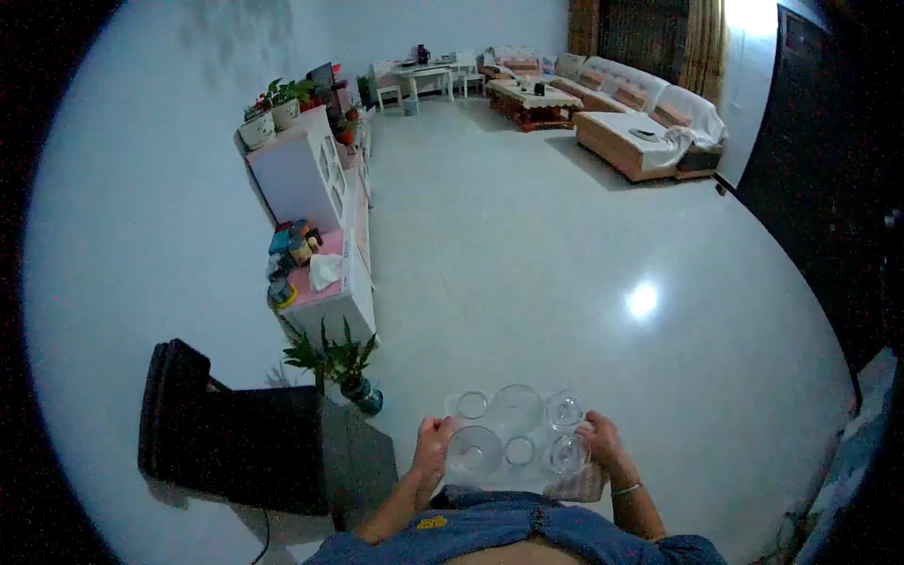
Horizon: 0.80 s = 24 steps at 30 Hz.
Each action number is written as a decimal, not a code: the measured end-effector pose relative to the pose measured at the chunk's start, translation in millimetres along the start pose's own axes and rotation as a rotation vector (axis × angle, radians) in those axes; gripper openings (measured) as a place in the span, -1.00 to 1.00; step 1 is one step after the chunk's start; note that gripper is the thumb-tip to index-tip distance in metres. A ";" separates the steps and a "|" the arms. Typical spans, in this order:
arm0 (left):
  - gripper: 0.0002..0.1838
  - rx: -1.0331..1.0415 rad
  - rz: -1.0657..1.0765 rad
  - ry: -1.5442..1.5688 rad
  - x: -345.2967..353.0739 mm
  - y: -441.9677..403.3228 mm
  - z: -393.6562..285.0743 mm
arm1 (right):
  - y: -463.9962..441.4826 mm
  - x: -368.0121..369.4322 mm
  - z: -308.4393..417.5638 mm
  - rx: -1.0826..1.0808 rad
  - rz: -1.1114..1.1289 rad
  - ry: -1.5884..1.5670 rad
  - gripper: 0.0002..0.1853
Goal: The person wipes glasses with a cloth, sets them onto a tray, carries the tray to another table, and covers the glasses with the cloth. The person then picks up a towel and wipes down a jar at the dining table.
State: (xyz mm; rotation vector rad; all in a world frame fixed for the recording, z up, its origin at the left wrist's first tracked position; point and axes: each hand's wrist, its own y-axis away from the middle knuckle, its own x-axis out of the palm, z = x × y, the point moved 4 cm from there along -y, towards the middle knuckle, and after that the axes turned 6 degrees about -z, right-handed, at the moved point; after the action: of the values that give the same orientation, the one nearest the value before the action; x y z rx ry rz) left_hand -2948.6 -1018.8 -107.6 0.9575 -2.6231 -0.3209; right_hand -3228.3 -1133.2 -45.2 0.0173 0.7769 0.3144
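A pale tray (494,476) is held level at waist height in front of my body. My left hand (433,444) grips its left edge, and my right hand (599,439) grips its right edge, fingers wrapped round. Several clear glass vessels stand on it: a large bowl (517,409) at the back middle, another bowl (474,451) at the front left, and smaller glasses, among them one (565,411) at the back right and one (569,454) at the front right.
A black piece of furniture (245,438) stands at the left, beside a potted plant (362,393). Beyond it is a white cabinet (330,301). Far off are a low table (533,97), a sofa (617,146) and a white table (421,70). A dark door (800,122) is at the right.
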 end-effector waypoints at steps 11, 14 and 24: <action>-0.73 0.038 -0.030 -0.116 74.8 -208.4 -70.4 | -247.9 30.3 -7.8 -0.138 -0.044 -0.211 -0.73; -0.72 -0.053 -0.036 -0.125 97.6 -270.4 -97.3 | -296.4 11.2 50.3 -0.053 -0.031 -0.281 -0.74; -0.72 -0.062 0.030 0.078 162.4 -440.2 -129.8 | -490.8 8.3 67.2 -0.067 -0.015 -0.192 -0.85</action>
State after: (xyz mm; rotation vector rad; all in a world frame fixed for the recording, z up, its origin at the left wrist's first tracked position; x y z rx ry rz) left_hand -2760.4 -1467.4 -91.2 0.8916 -2.5393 -0.3488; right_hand -3042.6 -1592.0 -66.9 -0.0211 0.5761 0.3191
